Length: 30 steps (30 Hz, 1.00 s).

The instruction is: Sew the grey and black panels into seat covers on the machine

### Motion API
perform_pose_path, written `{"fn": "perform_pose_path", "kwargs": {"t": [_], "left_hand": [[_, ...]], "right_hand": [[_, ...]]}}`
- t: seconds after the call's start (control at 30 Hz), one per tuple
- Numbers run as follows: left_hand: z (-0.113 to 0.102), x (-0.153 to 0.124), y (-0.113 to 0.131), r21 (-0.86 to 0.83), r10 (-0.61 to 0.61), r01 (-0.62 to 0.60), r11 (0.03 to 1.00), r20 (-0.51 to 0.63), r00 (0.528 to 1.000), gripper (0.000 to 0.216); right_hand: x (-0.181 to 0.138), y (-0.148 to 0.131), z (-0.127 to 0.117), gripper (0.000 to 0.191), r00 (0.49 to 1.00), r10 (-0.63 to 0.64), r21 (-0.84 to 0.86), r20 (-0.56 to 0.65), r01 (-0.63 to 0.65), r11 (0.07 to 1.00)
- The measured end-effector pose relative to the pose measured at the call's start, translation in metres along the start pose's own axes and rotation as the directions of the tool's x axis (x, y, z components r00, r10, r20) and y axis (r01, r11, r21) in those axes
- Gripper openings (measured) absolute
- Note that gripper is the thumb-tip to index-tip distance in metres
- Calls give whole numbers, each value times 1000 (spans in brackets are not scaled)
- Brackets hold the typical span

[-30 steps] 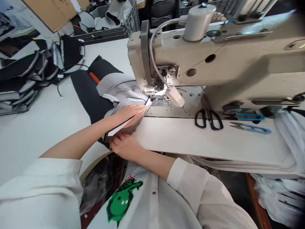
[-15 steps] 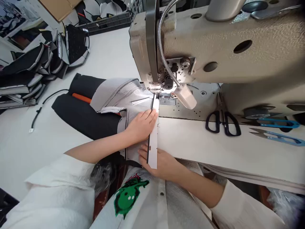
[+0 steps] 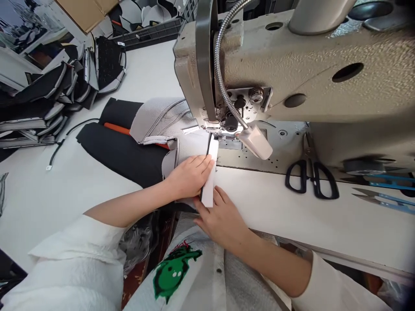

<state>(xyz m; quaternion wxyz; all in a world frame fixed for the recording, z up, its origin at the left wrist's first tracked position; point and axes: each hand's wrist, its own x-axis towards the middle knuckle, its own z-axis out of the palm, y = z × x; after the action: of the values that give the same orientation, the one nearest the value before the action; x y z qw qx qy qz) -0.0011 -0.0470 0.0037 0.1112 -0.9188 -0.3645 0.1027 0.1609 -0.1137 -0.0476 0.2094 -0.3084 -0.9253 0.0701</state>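
My left hand (image 3: 190,176) lies flat with fingers stretched forward, pressing grey mesh fabric (image 3: 158,116) and the edge of a white strip (image 3: 213,151) with black edging. At the strip's near end is my right hand (image 3: 225,220), fingers apart on either side of it and touching it. The far end of the strip runs under the presser foot of the sewing machine (image 3: 191,65), where the needle area is partly hidden. Black padded panels (image 3: 119,153) with an orange strip (image 3: 117,128) between them lie left of the mesh, joined to it.
Black-handled scissors (image 3: 311,177) and blue thread snips (image 3: 385,201) lie right of the machine's lamp (image 3: 256,142). Stacked black-and-grey sewn pieces (image 3: 35,114) occupy the table's left, near a black cord (image 3: 60,144). Behind stands a grey crate (image 3: 152,34) beside a cardboard box (image 3: 84,13).
The white strip and mesh have moved forward under the presser foot, so less strip shows. My right hand has shifted from under the strip to its near end, fingers more spread. The view has shifted slightly.
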Motion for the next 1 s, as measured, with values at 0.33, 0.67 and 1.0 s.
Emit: {"fn": "perform_pose_path", "kwargs": {"t": [0.33,0.67,1.0], "left_hand": [[5,-1,-10,11,32,-31,999,-49,998,43],[22,8,-17,-73,-78,68,995,-147,986,43],[38,23,-29,-136,-239,211,968,-250,938,34]], "right_hand": [[10,12,1,29,998,40,-132,-37,-45,990],[18,27,-13,30,997,78,-204,22,-72,976],[35,53,-15,41,990,95,-268,100,-65,961]]}}
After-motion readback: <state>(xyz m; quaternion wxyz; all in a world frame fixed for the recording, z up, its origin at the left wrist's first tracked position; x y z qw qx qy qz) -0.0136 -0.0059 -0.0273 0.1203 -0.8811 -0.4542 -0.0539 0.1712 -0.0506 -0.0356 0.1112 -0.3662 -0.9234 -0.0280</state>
